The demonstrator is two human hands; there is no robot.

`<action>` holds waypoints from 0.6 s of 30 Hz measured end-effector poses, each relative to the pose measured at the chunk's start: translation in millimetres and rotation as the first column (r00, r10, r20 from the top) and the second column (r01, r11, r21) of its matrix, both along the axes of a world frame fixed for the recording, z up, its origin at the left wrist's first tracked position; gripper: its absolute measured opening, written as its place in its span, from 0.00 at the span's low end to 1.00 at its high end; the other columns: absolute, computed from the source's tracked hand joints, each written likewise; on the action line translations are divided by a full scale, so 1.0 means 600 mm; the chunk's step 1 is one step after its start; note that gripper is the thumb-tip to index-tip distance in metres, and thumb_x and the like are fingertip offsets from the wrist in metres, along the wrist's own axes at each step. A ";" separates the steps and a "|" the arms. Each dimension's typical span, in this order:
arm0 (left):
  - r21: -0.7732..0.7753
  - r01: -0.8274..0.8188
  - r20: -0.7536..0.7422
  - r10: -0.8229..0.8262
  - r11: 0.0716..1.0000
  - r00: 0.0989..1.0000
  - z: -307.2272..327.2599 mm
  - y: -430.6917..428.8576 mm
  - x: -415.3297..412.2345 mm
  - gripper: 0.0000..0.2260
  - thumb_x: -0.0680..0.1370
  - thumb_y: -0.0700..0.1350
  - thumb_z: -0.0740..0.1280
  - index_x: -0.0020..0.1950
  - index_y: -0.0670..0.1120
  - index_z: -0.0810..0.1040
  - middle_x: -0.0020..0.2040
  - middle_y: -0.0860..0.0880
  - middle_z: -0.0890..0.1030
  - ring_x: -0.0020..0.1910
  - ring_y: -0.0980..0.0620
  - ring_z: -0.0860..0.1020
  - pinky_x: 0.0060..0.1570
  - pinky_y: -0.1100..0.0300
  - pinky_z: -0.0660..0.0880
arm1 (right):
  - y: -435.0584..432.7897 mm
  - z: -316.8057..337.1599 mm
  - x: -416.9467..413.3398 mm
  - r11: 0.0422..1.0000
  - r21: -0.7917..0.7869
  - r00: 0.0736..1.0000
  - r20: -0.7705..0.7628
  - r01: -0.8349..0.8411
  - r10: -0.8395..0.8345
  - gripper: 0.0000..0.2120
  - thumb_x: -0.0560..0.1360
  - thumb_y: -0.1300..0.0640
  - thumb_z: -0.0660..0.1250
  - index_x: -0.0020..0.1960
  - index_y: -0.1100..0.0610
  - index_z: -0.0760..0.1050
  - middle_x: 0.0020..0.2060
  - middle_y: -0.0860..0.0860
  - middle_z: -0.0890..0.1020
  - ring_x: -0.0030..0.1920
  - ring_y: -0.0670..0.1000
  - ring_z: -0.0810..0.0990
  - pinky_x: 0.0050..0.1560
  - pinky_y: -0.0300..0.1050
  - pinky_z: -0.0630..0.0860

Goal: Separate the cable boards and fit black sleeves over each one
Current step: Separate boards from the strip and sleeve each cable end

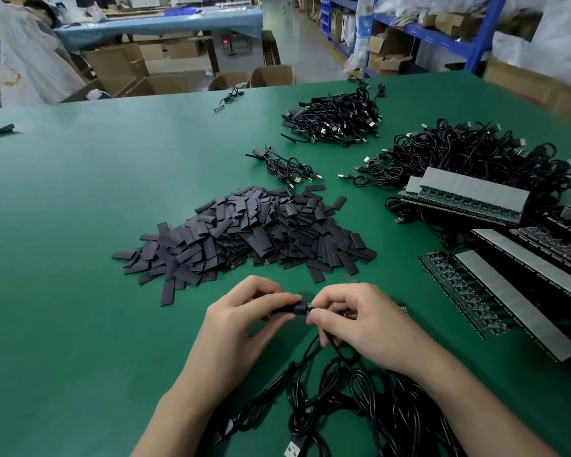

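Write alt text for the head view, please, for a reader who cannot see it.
The left hand holds a black sleeve against a cable end pinched by the right hand, over a green table. A sleeve pile lies beyond; board strips lie right.

Both hands meet over the green table point(80, 225): left hand point(241, 321) pinches a black sleeve point(289, 308), right hand point(360, 328) holds the cable point(314, 351); sleeve pile point(244, 232) just beyond.
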State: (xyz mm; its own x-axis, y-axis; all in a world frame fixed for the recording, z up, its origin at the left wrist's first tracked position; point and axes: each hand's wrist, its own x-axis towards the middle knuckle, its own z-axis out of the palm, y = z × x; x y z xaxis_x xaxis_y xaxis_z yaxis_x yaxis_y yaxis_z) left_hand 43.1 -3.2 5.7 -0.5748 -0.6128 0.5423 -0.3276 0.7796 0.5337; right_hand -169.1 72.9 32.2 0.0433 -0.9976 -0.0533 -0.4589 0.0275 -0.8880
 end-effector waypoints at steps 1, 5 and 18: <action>-0.006 -0.001 0.001 0.001 1.000 1.000 0.000 0.000 0.000 0.09 0.78 0.45 0.75 0.58 0.50 0.86 0.52 0.57 0.78 0.46 0.58 0.80 0.49 0.69 0.73 | 0.000 0.000 0.000 1.000 -0.003 1.000 0.007 -0.007 0.007 0.07 0.80 0.52 0.69 0.43 0.49 0.81 0.33 0.47 0.86 0.34 0.55 0.80 0.43 0.54 0.78; -0.004 -0.004 -0.012 0.004 1.000 1.000 -0.001 0.000 0.001 0.09 0.79 0.45 0.73 0.58 0.52 0.85 0.52 0.58 0.78 0.47 0.58 0.80 0.48 0.67 0.74 | 0.002 -0.007 0.001 0.999 -0.032 0.998 -0.054 -0.029 0.027 0.08 0.80 0.48 0.66 0.45 0.46 0.81 0.29 0.48 0.82 0.27 0.50 0.73 0.34 0.50 0.73; 0.080 0.036 0.036 -0.039 0.996 0.999 0.000 0.001 0.001 0.07 0.81 0.51 0.70 0.57 0.54 0.85 0.52 0.60 0.80 0.49 0.56 0.82 0.47 0.57 0.78 | 0.001 -0.019 0.001 0.998 -0.052 0.994 -0.108 -0.022 0.016 0.12 0.78 0.43 0.60 0.43 0.44 0.81 0.25 0.45 0.70 0.25 0.44 0.63 0.28 0.40 0.60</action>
